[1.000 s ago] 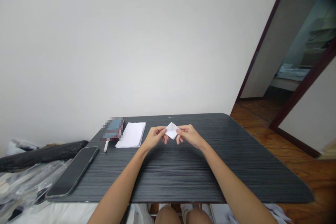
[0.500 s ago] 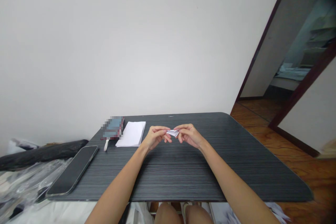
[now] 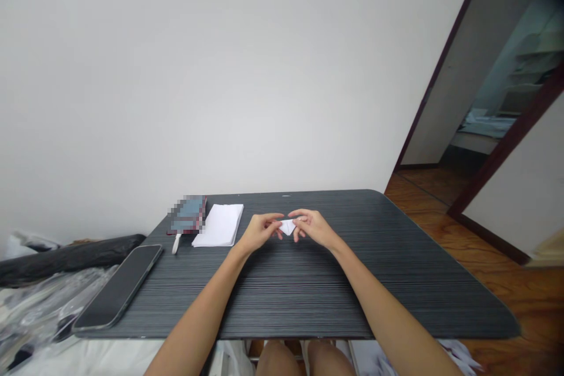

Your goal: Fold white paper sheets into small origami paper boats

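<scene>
White rectangular paper stack [image 3: 219,225] lies nine o'clock from left hand [image 3: 259,231], which with right hand [image 3: 315,228] pinches folded white paper [image 3: 288,227] at three.

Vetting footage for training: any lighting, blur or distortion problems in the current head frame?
Head view: fairly even light on the wall; top-right corner falls dark; door frame leans, likely lens distortion; room beyond dim and soft; item at table's back left pixelated; folded paper small, fine creases hard to tell.
</scene>
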Demonstrator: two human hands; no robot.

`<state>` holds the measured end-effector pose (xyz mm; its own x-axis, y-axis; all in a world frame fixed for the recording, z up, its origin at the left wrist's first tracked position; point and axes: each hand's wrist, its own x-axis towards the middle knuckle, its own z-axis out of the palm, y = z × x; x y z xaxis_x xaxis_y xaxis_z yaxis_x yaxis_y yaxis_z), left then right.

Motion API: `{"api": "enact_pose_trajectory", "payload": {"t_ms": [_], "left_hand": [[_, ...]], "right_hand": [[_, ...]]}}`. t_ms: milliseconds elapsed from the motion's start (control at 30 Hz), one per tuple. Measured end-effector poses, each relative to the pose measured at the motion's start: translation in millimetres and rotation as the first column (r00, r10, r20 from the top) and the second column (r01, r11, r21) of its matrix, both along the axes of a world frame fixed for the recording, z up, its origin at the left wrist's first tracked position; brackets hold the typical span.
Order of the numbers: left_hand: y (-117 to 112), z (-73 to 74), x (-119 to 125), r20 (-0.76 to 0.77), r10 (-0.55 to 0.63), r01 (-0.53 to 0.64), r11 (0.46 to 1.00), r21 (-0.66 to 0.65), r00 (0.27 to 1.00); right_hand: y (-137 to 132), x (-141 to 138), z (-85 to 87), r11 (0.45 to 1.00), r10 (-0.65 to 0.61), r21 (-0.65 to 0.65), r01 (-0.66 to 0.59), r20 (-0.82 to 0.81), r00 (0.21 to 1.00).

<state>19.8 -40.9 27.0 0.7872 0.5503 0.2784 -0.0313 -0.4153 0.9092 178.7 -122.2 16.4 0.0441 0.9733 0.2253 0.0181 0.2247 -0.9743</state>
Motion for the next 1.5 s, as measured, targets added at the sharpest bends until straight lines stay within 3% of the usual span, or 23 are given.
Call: {"api": "enact_pose_trajectory", "payload": {"t_ms": [133,367,467,600,700,800,900,1000,1167,1267,1367,1500], "left_hand": [[3,-0.9,-3,-0.053,0.060,-0.044,0.964,0.262,0.997],[2,-2.6,-1,0.014,0.122,-0.119,0.928,0.354,0.992],[-1,-0.8,-1,0.007,0.153,-0.140,0.883,0.448,0.988],[-6,-0.1,0,-0.035,0.208,-0.149,0.800,0.581,0.978],[-7,-0.2,1,-0.074,0.202,-0.117,0.789,0.603,0.977],[-8,0.0,2,-0.113,0.150,-0.065,0.836,0.544,0.982],[-5,-2.0,1,-0.162,0.038,0.026,0.926,0.376,0.986],[2,-5.5,-1,-0.181,-0.022,0.063,0.973,0.221,0.983],[10,-3.8,-8,-0.194,0.053,-0.014,0.980,0.198,0.980],[6,-1.2,-6,-0.176,-0.016,0.031,0.996,0.081,0.984],[1,-3.7,-1,-0.131,-0.126,0.120,0.991,-0.053,0.983],[2,-13.0,5,-0.095,-0.116,0.107,0.990,-0.095,0.989]], "right_hand": [[2,1,-2.2,1.000,-0.009,0.025,0.008,0.066,0.998],[1,2,1.0,0.990,-0.106,0.096,0.099,0.068,0.992],[2,0,-0.2,0.987,-0.130,0.100,0.124,0.053,0.990],[3,-5,-2.7,0.990,-0.098,0.101,0.095,0.024,0.995],[4,-10,-3.4,0.993,-0.070,0.094,0.070,-0.007,0.998],[6,-10,-3.9,0.994,-0.075,0.079,0.078,-0.036,0.997],[8,-8,-5.3,0.994,-0.090,0.055,0.092,-0.047,0.995],[10,-6,-7.1,0.992,-0.115,0.050,0.117,-0.040,0.993],[9,-1,-6.1,0.982,-0.161,0.108,0.155,0.051,0.986],[7,-3,-4.0,0.980,-0.139,0.160,0.120,0.115,0.984],[7,-10,-4.0,0.977,-0.147,0.167,0.132,0.079,0.986],[9,-16,-7.4,0.959,-0.240,0.172,0.226,0.062,0.969]]}}
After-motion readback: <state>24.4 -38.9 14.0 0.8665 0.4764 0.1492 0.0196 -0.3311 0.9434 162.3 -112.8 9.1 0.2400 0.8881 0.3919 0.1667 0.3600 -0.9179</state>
